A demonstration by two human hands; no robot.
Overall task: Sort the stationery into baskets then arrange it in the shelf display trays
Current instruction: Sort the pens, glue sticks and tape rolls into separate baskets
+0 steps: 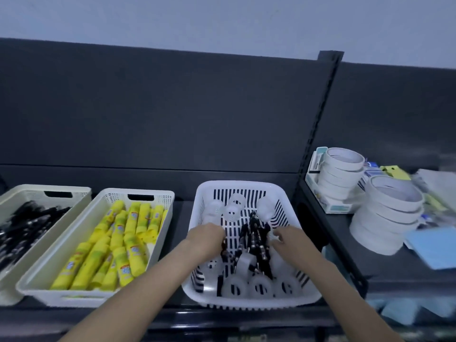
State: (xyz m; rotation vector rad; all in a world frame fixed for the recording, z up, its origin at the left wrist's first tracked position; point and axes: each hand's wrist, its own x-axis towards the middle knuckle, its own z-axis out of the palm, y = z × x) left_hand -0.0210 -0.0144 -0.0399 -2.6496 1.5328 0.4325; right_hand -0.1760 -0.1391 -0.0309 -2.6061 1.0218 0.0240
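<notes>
Stationery [244,261] is lying mixed in the white slotted basket [237,185], directly under and between both hands: dark pens [259,240] are heaped in the middle and clear tape rolls [259,286] are spread before and beyond the fingers. The left hand [206,239] is being curled down over the near end of the pens, which are apparently being gripped. The right hand [283,236] is being held with bent fingers at a small pale piece just beside the pens; whether it is being pinched cannot be told through the blur.

The pens are being judged light, stiff and smooth, likely to slide out of a loose bundle, so they are best taken round the middle of the barrels. The rolls are light, rigid and slick-sided, and are best taken across the rim or through the core.

To the left of the left hand, yellow glue sticks [123,243] are being kept in a cream tray [138,191], with a second cream tray [24,188] of dark items beyond it. Everything is being carried by a dark shelf [183,213] with a dark back panel [172,107]. To the right of the right hand, stacked white tape rings [385,211] are standing on a neighbouring shelf.
</notes>
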